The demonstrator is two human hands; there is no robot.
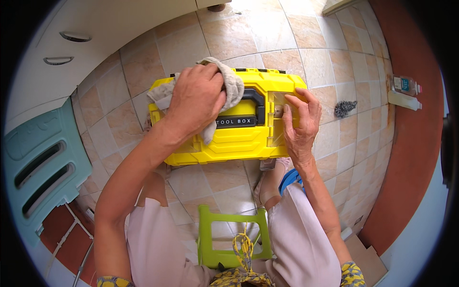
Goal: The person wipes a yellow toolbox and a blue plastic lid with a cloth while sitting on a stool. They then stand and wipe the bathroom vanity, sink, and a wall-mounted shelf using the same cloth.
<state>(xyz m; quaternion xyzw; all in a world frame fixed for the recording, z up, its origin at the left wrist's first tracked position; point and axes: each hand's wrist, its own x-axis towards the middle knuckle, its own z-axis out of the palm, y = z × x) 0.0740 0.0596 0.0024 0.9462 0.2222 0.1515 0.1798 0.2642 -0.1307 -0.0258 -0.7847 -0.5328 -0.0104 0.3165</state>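
A yellow plastic tool box (236,141) stands level in front of me, its lid facing up. Its black carry handle (261,107) lies folded down around a dark label strip. Clear-lidded compartments (278,134) flank the handle. My left hand (199,91) grips a bunched greyish-white cloth (235,86) and presses it on the left part of the lid, covering one end of the handle. My right hand (303,120) holds the box at its right edge, with thumb and fingertips on the clear compartment. What supports the box from below is hidden.
Between my knees is a green plastic stool (206,236). A teal plastic piece (46,158) and white drawers (75,36) are at left. On the tiled floor at right lie a dark scouring-pad-like clump (345,108) and two plastic bottles (405,100). Something blue (289,178) sits beside my foot.
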